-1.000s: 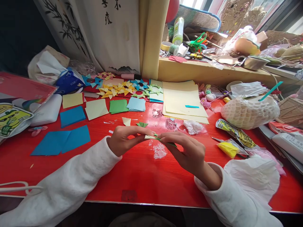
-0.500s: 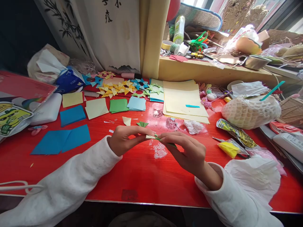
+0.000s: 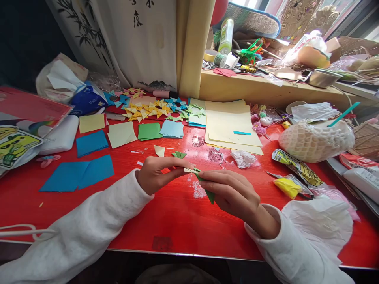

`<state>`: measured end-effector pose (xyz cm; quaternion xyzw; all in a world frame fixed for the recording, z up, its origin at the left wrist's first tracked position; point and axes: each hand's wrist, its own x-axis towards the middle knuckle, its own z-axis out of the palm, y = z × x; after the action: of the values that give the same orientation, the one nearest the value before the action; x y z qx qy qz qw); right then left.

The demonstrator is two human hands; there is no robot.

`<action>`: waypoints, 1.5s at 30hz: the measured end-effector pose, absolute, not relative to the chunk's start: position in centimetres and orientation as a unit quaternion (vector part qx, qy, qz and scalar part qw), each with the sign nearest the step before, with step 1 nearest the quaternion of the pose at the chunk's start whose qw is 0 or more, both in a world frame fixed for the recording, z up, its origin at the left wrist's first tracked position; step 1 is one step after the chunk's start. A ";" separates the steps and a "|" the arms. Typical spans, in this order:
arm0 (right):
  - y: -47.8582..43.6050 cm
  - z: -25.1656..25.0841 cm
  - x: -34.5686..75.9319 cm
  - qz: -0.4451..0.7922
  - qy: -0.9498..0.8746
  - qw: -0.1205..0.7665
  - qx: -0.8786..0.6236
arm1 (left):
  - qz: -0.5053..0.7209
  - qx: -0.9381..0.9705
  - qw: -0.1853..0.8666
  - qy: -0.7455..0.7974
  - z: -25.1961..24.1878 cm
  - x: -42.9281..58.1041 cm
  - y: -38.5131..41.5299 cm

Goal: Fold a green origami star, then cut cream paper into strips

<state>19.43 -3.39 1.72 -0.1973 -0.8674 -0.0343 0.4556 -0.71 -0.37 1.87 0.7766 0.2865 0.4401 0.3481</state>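
Both hands meet above the middle of the red table [image 3: 177,221]. My left hand [image 3: 158,173] pinches a pale yellow folded paper piece [image 3: 189,170] between thumb and forefinger. My right hand [image 3: 231,191] is closed on a green folded paper piece [image 3: 207,190], whose point sticks down and left out of the fingers. The tips of the two pieces touch between the hands. A loose yellow folded piece [image 3: 159,150] and a loose green one [image 3: 179,155] lie on the table just beyond my hands.
Stacks of square paper lie behind: blue [image 3: 91,142], green [image 3: 149,131], light blue [image 3: 172,129], pale yellow sheets [image 3: 231,126]. Several finished folded paper stars [image 3: 154,108] line the back. A net-wrapped fruit [image 3: 315,139], snack packets and a white bag [image 3: 322,221] crowd the right.
My right hand has dropped and turned a little, so the green piece now angles downward out of its fingers. The left hand has stayed put.
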 end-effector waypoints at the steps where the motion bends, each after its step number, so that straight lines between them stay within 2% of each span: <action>1: -3.4 1.7 19.4 -0.035 -0.868 0.455 -0.194 | 0.441 0.778 0.346 0.284 1.9 -0.7 -0.4; 7: -3.3 1.7 19.3 -0.031 -0.855 0.474 -0.209 | 0.465 0.788 0.315 0.252 1.4 -0.7 -0.2; 19: -3.3 1.7 19.3 0.064 -0.850 0.479 -0.208 | 0.466 0.806 0.274 0.242 1.3 -0.8 0.0; 27: -3.2 2.0 19.3 0.045 -0.858 0.472 -0.199 | 0.462 0.811 0.271 0.236 1.3 -0.8 0.0; 36: -3.1 1.8 19.5 0.060 -0.853 0.477 -0.204 | 0.436 0.863 0.175 0.187 2.0 -0.9 -0.1; 41: -3.0 1.9 19.1 0.035 -0.834 0.487 -0.258 | 0.439 0.861 0.152 0.206 1.8 -0.8 -0.2; 45: -3.0 2.1 19.0 0.015 -0.830 0.460 -0.315 | 0.455 0.846 0.152 0.235 1.6 -0.6 -0.4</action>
<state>18.96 -2.98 2.15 -0.3147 -0.8303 0.0149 0.4597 -0.58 -0.35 1.60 0.8457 0.2347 0.4546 0.1517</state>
